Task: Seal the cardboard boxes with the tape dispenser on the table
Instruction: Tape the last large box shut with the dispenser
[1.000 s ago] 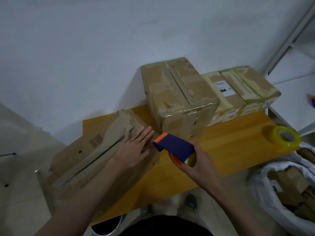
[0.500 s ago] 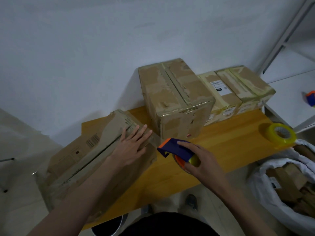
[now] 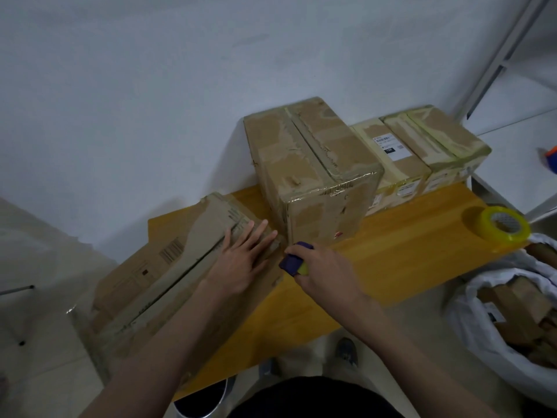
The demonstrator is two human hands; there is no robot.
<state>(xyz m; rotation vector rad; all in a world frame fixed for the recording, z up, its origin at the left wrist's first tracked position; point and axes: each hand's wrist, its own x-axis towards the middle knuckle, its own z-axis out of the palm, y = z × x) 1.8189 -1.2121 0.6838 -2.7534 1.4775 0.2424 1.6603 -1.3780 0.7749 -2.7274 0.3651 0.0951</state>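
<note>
Far left, the long flat cardboard box [image 3: 168,276] is lying on the wooden table [image 3: 401,251], overhanging its left edge, centre seam running diagonally from near-left to far-right, barcode printed on the far flap. My left hand [image 3: 241,260] is pressing flat on the box's right end, fingers straight and slightly spread, palm down over the seam area, holding nothing. Just right of that, my right hand [image 3: 325,273] is gripping the tape dispenser [image 3: 294,262], fingers curled over the top of it; I'm seeing only the dark blue body and a bit of yellow-green tape roll poking out under my fingers. The dispenser is sitting right at the corner where the flat box's right end meets the front of the tall box [image 3: 316,173]; can't tell if it's actually touching the cardboard. The tall box is standing upright behind both hands, taped along its top seam and edges, tape looking wrinkled. Right of it, touching its side, two lower boxes are sitting side by side against the wall: a box with a white label [image 3: 388,158] on top, then a heavily taped box [image 3: 437,143]. Further right, a spare roll of yellow tape [image 3: 503,229] is lying flat near the table's right edge, well apart from my hands. Past the table edge, a white bag of cardboard scraps [image 3: 506,309] is sitting on the floor.
</note>
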